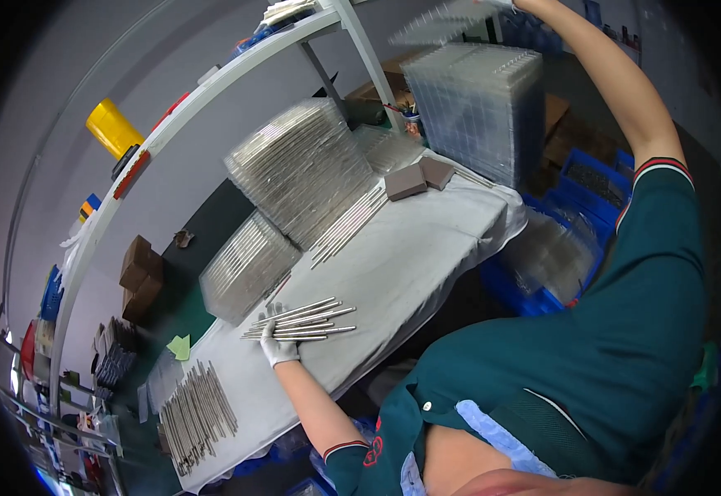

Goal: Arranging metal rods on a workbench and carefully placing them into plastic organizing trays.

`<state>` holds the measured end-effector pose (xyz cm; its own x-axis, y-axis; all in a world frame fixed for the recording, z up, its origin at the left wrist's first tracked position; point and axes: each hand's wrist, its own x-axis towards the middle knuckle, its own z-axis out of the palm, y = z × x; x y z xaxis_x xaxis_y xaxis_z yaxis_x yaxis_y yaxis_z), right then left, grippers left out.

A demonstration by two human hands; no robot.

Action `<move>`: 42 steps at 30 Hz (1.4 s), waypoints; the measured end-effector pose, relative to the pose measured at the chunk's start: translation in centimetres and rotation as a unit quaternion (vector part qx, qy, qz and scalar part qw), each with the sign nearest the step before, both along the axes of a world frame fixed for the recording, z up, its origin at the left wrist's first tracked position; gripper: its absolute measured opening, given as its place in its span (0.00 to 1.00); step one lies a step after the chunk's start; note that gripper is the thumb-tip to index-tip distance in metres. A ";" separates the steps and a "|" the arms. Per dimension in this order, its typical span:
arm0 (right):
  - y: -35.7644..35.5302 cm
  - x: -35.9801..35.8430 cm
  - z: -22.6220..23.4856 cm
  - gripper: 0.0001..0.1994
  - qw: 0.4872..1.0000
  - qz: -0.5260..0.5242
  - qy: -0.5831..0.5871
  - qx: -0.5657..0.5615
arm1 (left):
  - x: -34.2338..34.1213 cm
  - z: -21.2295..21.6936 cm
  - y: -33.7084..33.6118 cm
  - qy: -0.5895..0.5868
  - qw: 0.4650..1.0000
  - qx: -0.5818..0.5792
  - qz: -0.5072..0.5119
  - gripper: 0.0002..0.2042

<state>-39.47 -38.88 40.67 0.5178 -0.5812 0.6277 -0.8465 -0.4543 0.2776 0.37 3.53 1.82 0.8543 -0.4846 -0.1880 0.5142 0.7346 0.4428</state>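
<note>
My left hand (pixel 279 345), in a white glove, is closed around a bundle of thin metal rods (pixel 315 319) just above the cloth-covered table. The rods fan out to the right from my fingers. At the top edge of the picture my right hand (pixel 505 3), partly cut off, grips the edge of a clear plastic tray (pixel 443 22). That tray hangs tilted above a tall stack of clear trays (pixel 480 103) at the table's far right. Loose rods (pixel 350 225) lie side by side in the middle, and more rods (pixel 199 413) cover the near left end.
Behind the loose rods stand a tall stack of filled trays (pixel 302 169) and a lower one (pixel 249 269). Two brown blocks (pixel 406 182) rest near the far end. Blue bins (pixel 579 240) sit right of the table. A white shelf frame (pixel 203 83) rises behind, bearing a yellow cylinder (pixel 113 127).
</note>
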 end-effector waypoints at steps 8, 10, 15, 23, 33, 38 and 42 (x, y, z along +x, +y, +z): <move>13.1 11.2 -5.2 0.09 0.650 0.494 -0.397 0.419 | 0.8 -1.1 1.6 -0.041 0.999 -0.010 -0.006 0.22; 11.2 14.8 -10.8 0.17 0.579 0.579 -0.293 0.494 | 0.6 -0.8 0.6 -0.030 0.999 -0.030 -0.016 0.22; 15.6 24.6 -26.1 0.17 0.402 0.425 -0.086 0.806 | 1.8 -2.7 1.6 -0.098 0.992 0.036 -0.069 0.22; 24.2 22.1 -30.2 0.27 0.635 0.691 0.120 0.325 | -1.4 0.3 0.3 -0.005 0.996 -0.082 0.021 0.19; 26.6 24.8 -23.5 0.12 0.554 0.752 0.029 0.356 | 1.6 -2.8 2.1 0.024 0.999 -0.029 -0.016 0.15; 26.9 33.0 -19.5 0.11 0.461 0.768 -0.152 0.418 | -0.1 -0.1 -0.2 0.035 0.998 -0.047 0.018 0.19; 27.8 39.0 -19.0 0.09 0.633 0.740 -0.126 0.190 | 0.1 0.1 0.0 0.056 0.997 -0.046 0.006 0.23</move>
